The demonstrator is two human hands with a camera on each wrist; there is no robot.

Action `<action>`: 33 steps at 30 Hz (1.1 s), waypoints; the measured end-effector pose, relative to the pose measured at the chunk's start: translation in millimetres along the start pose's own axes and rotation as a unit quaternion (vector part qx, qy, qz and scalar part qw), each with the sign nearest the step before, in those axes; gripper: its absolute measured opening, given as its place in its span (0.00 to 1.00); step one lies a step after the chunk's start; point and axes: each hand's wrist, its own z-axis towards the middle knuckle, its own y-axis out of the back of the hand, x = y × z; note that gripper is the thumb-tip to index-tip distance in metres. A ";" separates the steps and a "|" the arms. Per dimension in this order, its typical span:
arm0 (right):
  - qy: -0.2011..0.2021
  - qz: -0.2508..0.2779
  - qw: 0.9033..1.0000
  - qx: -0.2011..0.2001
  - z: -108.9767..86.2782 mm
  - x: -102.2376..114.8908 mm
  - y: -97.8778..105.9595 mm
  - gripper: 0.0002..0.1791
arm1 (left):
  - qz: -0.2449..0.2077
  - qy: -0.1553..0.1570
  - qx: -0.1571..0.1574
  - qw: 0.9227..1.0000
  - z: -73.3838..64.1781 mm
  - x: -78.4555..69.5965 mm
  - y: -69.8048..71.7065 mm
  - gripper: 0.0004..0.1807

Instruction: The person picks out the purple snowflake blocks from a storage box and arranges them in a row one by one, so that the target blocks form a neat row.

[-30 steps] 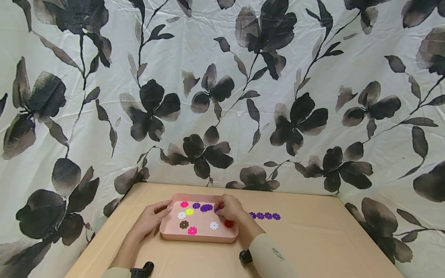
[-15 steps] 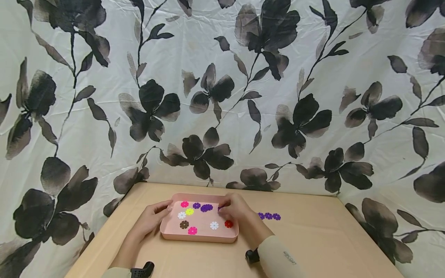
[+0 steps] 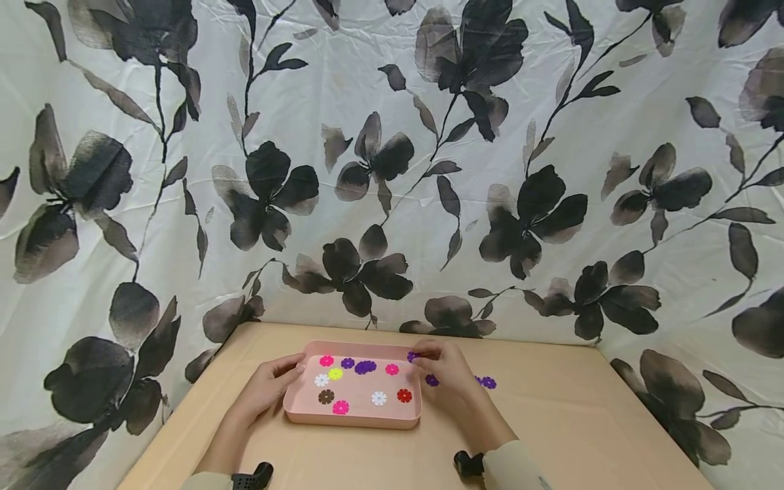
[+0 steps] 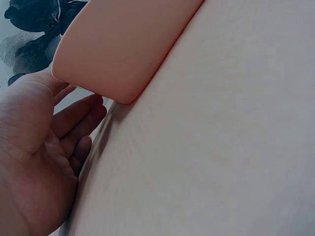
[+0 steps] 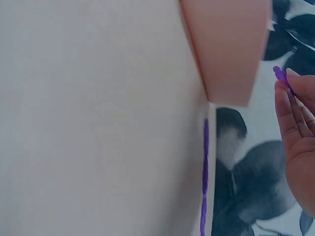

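A pale cloth (image 3: 380, 82) with dark flowers fills the background. Before it lies the tan table (image 3: 569, 415). Both forearms reach in from the near edge, the left (image 3: 223, 439) slanting up toward the tray's left end, the right (image 3: 486, 415) slanting up and inward from the right. The pink tray (image 3: 352, 420) sits flat between them.

The left hand (image 3: 262, 386) rests at the tray's left end, thumb and forefinger touching the rim; the wrist view shows the other fingers loosely bent by the wall, which hides the thumb tip. The right hand (image 3: 444, 371) is raised by the far right corner, palm turned inward, gripping one purple flower (image 3: 412, 356) between thumb and fingertips — in its wrist view the flower (image 5: 279, 74) is held clear of the tray.

Each wrist bears a black device, left (image 3: 252, 476) and right (image 3: 468, 464).

On the table right of the tray are more purple flowers: one (image 3: 431, 380) just left of the right hand, others (image 3: 488, 382) to its right, the hand and wrist blocking the view between.

In the tray are small flowers — three pink, two white, one yellow (image 3: 335, 373), one brown (image 3: 326, 396), one red (image 3: 404, 395), and some purple (image 3: 365, 367), partly overlapping.
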 end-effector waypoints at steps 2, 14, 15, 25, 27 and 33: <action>-0.009 0.006 1.000 -0.021 -7.2 0.2 6.4 0.10 | 0.002 0.001 0.005 1.000 -0.4 0.0 1.4 0.28; -0.001 -0.031 0.992 -0.118 -37.1 -12.5 37.7 0.08 | 0.001 -0.005 0.016 1.000 -3.8 1.9 9.2 0.27; 0.000 -0.038 0.992 -0.122 -39.3 -13.3 39.2 0.08 | 0.001 -0.008 0.017 1.000 -3.9 2.5 9.8 0.28; -0.031 -0.074 0.985 -0.152 -55.7 -18.5 59.1 0.10 | -0.001 -0.007 0.022 1.000 -3.5 3.5 12.6 0.28; -0.042 -0.075 0.984 -0.158 -58.2 -19.9 64.1 0.10 | 0.001 -0.005 0.022 1.000 -3.7 3.0 13.0 0.28; -0.075 -0.087 0.978 -0.176 -66.8 -28.7 84.2 0.11 | 0.005 0.001 0.024 1.000 -4.5 1.2 14.0 0.29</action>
